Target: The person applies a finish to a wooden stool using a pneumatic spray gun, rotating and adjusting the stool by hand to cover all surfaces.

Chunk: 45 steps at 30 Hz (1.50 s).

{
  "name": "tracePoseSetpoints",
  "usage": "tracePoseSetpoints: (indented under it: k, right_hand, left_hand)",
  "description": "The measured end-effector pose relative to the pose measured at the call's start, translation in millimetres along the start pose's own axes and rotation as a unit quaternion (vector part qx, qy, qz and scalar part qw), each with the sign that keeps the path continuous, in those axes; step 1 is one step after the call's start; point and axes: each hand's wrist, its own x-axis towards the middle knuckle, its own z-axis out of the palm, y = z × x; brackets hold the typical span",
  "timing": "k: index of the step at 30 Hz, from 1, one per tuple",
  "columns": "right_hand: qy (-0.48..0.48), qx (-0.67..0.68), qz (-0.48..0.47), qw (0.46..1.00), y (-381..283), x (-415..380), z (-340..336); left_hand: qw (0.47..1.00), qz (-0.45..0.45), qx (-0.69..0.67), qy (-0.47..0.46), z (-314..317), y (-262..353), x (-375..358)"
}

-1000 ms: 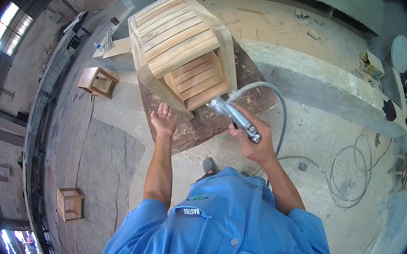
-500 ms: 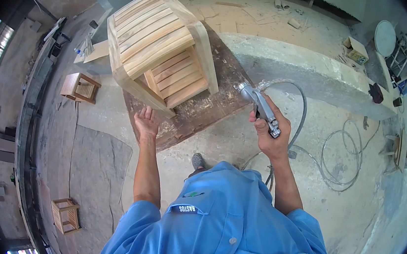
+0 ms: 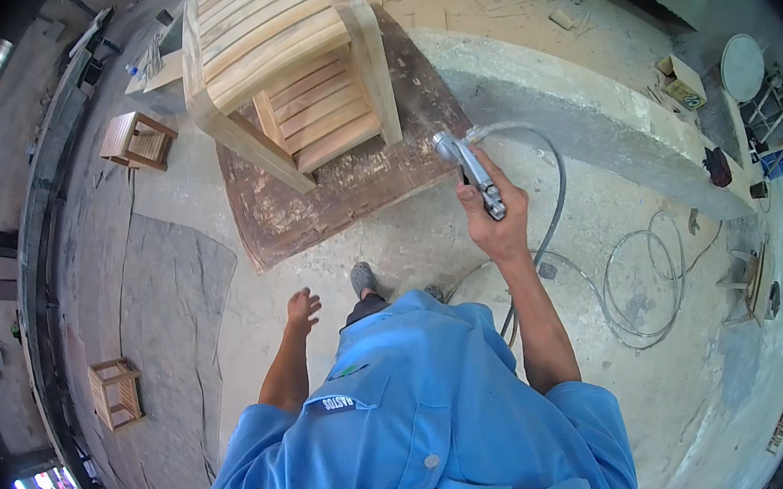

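My right hand (image 3: 497,215) is wrapped round the grip of a silver spray gun (image 3: 471,175), its nozzle turned toward a slatted wooden stool (image 3: 271,29). A grey hose (image 3: 561,197) runs from the gun. The stool, with a slatted lower shelf (image 3: 320,108), stands on a worn brown board (image 3: 374,185). My left hand (image 3: 304,308) hangs in front of the board, apart from everything, with its fingers loosely spread and nothing in them.
Two smaller slatted stools (image 3: 138,141) (image 3: 116,393) stand on the floor to the left, near a dark sheet (image 3: 173,307). Hose loops (image 3: 645,281) lie on the right. Behind the board runs a low concrete ledge (image 3: 559,100); a cardboard box (image 3: 682,82) sits at the back right.
My left hand has drawn back from the stool's near leg toward my body. The spray gun in my right hand has shifted slightly left and up in the view, as has the whole scene.
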Motion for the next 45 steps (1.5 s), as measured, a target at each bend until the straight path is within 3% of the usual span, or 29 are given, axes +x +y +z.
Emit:
tracePoseSetpoints:
  k: [3,9,11,18,22,27,30,37,45]
  right_hand:
    - [-0.008,-0.035,0.057,0.998,38.0,-24.2,3.1]
    - [-0.056,-0.069,0.211,0.973,100.3,-63.5,9.1]
    - [-0.064,-0.104,0.202,0.972,109.8,-71.9,6.7]
    - [-0.068,-0.119,0.195,0.971,106.5,-49.0,8.2]
    - [-0.037,-0.003,0.143,0.989,67.6,-10.4,6.4]
    - [-0.002,0.000,-0.013,1.000,-13.4,31.5,-10.0]
    - [0.004,0.081,-0.036,0.996,-53.1,40.6,-10.9]
    - [-0.199,0.059,-0.048,0.977,-51.7,5.2,42.4]
    - [-0.218,0.099,-0.152,0.959,-77.1,10.3,95.8]
  left_hand:
    - [0.996,-0.035,0.077,0.028,-21.7,-56.0,-24.0]
    - [0.991,-0.111,0.064,0.044,-45.1,-128.3,-61.0]
    - [0.991,-0.112,0.060,0.043,-43.8,-143.3,-64.6]
    - [0.996,-0.040,0.073,0.037,-20.8,-111.5,-75.6]
    - [0.997,0.021,0.058,0.038,-9.7,-86.4,-72.6]
    - [0.997,0.012,0.072,0.021,-2.4,-77.3,-67.7]
    - [0.997,-0.001,0.072,0.017,-5.7,-89.3,-70.3]
    - [0.998,-0.008,0.003,0.065,2.2,-119.2,-67.9]
    - [0.994,-0.042,-0.048,0.088,3.2,-175.4,-88.4]
